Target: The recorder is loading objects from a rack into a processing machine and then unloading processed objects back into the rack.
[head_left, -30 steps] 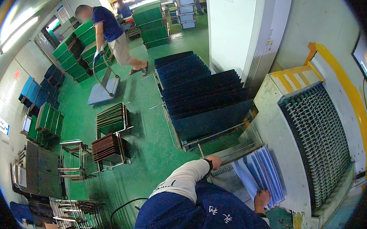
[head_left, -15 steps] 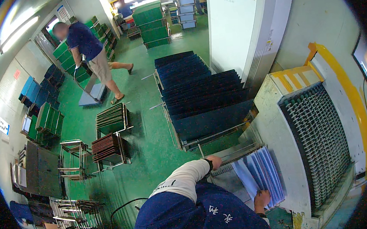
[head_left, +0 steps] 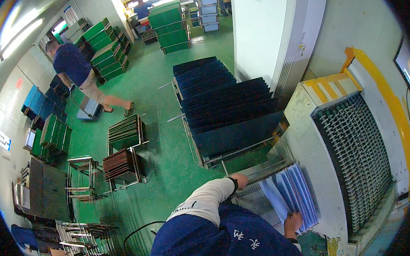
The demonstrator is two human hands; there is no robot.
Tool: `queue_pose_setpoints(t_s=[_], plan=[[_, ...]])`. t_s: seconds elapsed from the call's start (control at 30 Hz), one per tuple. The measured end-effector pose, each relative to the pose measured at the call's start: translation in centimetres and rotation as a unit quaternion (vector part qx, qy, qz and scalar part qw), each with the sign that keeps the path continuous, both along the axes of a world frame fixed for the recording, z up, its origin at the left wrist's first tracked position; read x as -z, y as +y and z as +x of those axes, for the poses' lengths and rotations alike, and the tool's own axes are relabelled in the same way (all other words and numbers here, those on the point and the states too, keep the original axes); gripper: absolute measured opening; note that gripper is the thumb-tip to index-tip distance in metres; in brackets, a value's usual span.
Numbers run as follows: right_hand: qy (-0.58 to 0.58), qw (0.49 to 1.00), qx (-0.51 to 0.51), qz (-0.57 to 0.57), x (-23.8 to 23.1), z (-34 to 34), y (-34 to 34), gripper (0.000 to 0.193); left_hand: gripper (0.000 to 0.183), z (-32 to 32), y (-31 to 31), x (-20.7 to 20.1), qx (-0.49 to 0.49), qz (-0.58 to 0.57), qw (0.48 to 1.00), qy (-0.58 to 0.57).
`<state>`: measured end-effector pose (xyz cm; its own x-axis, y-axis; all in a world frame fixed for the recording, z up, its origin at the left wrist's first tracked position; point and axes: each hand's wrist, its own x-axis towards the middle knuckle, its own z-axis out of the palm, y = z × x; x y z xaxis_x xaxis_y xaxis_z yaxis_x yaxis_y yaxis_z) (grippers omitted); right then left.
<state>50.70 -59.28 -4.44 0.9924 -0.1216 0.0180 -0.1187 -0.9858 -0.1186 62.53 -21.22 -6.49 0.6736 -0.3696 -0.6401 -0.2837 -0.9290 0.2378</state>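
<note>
Pale blue-white thin panels [head_left: 290,195] stand in a leaning row in a metal rack [head_left: 254,201] on my right side. At the near lower edge of these panels is my right hand [head_left: 293,222], its fingers closed on the edge of a panel. Just left of the row, my left hand [head_left: 239,181] is curled beside the upright bar at the rack's end. What its fingers hold, if anything, is hidden.
Dark blue panels [head_left: 235,121] fill racks ahead. A white machine with rows of rollers [head_left: 357,161] stands close on the right. Smaller racks of panels [head_left: 122,166] and bare metal racks [head_left: 84,180] stand left. Beyond, a person [head_left: 77,70] handles a flat cart [head_left: 89,108].
The person in the background has moved away to the left with the cart, baring green stacks behind. My own hands and the panels have not visibly moved.
</note>
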Motion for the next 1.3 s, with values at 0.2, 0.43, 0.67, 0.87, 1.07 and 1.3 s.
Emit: queue_pose_setpoints(t_s=[0.2,0.43,0.67,0.87,1.07,1.3], plan=[[-0.015,1.0,-0.019,-0.001,-0.3,0.5,0.2,0.018,0.025,-0.6,1.0,1.9,-0.028,-0.072,0.996,-0.052],[-0.008,1.0,-0.008,-0.012,1.0,0.2,-0.4,0.016,0.023,-0.4,0.3,-0.3,-0.054,-0.038,0.998,-0.016],[0.004,1.0,0.006,-0.002,0.1,0.3,0.1,0.014,0.021,-0.1,0.3,1.5,-0.055,-0.04,0.998,-0.014],[0.005,1.0,-0.005,0.002,-0.9,0.3,0.4,0.017,0.021,0.0,0.3,2.1,-0.07,-0.054,0.996,-0.007],[0.019,1.0,0.002,-0.008,-0.5,0.4,0.3,0.02,0.021,-0.2,0.7,3.0,-0.063,-0.059,0.996,-0.03],[0.016,1.0,0.007,-0.007,0.3,0.2,0.0,0.017,0.02,0.0,0.2,0.9,-0.047,-0.023,0.999,-0.009]])
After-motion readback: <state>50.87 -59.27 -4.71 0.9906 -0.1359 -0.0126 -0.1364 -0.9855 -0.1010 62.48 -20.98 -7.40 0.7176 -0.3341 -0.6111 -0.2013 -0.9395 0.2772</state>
